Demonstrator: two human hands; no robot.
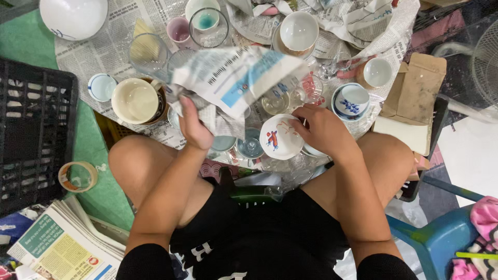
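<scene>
Your left hand (pixel 194 124) grips a crumpled newspaper sheet (pixel 236 78), raised | your right hand (pixel 319 129) holds a small painted dish (pixel 277 137) just right | cups beyond.

My right hand (pixel 322 129) rests on a white dish (pixel 279 137) painted with a red and blue figure. Right of it sits a white cup (pixel 351 100) with blue flowers. At left, a black crate (pixel 31 135) lies on a green mat (pixel 91 145).

Crate (pixel 31 135) left, cups (pixel 136 101) on newspaper (pixel 104 49) (stool (pixel 441 236) right)
</scene>
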